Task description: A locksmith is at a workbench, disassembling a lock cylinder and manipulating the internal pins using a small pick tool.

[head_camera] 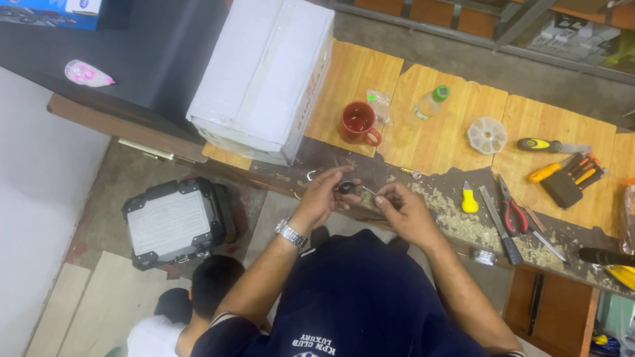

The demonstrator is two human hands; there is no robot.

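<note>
My left hand (323, 194), with a metal watch on its wrist, is closed on a small dark round part (346, 188) over the front edge of the wooden workbench (444, 141). Just to the right, my right hand (403, 209) pinches a thin metal pin (369, 190) whose tip points at the dark part. The two hands are almost touching. What the fingers hide of the part cannot be made out.
A big white box (263, 74), a red mug (358, 122), a green-capped bottle (429, 103) and a round clear organiser (486, 135) stand on the bench. Red-handled pliers (513, 209), screwdrivers (571, 173) and wood shavings (451, 212) lie to the right. Another person (188, 313) crouches by a black case (175, 220) on the floor.
</note>
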